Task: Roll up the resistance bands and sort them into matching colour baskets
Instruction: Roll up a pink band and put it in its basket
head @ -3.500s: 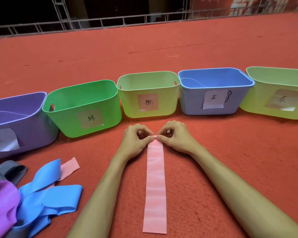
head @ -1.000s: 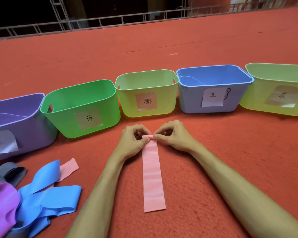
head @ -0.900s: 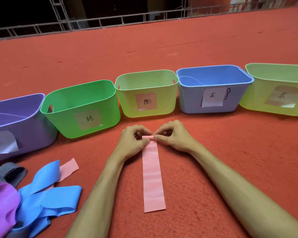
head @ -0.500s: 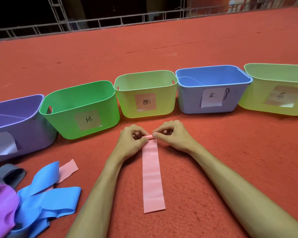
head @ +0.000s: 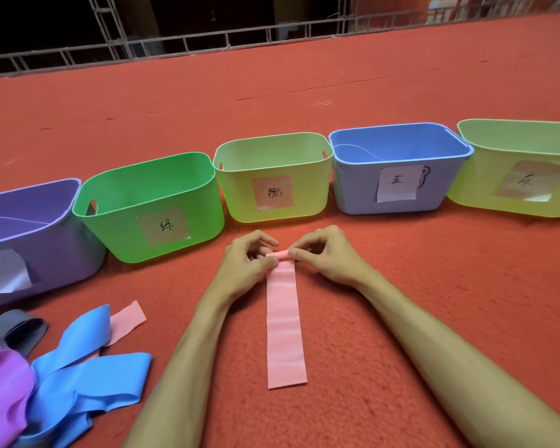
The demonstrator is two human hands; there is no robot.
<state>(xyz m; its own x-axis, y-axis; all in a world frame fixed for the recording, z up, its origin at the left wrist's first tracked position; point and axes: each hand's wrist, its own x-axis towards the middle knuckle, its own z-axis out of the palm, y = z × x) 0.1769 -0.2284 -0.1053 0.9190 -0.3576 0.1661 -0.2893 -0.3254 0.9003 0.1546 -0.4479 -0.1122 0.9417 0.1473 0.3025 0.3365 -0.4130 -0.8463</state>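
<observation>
The pink band [head: 285, 328] lies shorter than a few seconds back, its near end drawn up the red carpet [head: 417, 302] toward the hands. Across the carpet runs a row of labelled baskets: purple basket [head: 46, 253], green basket [head: 120, 234], middle yellow-green basket [head: 240, 202], blue basket [head: 356, 195] and right yellow-green basket [head: 472, 189]. At lower left sits a loose heap of blue bands [head: 78, 379], a purple band [head: 0, 392], a grey band [head: 17, 328] and a second pink strip [head: 126, 320]. The pink band lies flat in front of the middle basket, and the left hand [head: 243, 263] and right hand [head: 327, 257] each pinch the small roll [head: 277, 254] at its far end.
</observation>
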